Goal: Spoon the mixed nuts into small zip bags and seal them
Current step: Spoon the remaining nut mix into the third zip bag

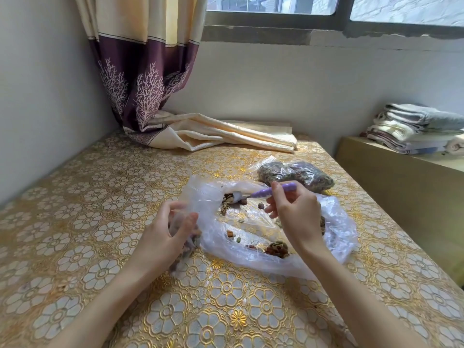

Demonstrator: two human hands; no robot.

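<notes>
A large clear plastic bag [336, 229] lies open on the table with scattered mixed nuts [277, 248] inside. My right hand [292, 205] grips a purple-handled spoon [266, 192]; its white bowl sits among nuts at the bag's far left. My left hand [167, 234] holds a small zip bag [187, 243] with some nuts in it, at the big bag's left edge. The small bag is mostly hidden by my fingers. Two filled bags of nuts [296, 175] lie behind the big bag.
The table [100, 222] wears a gold floral cloth. A curtain [221, 134] drapes onto its far end. To the right, a wooden ledge [401, 177] carries folded towels [421, 126]. A wall borders the table's left side.
</notes>
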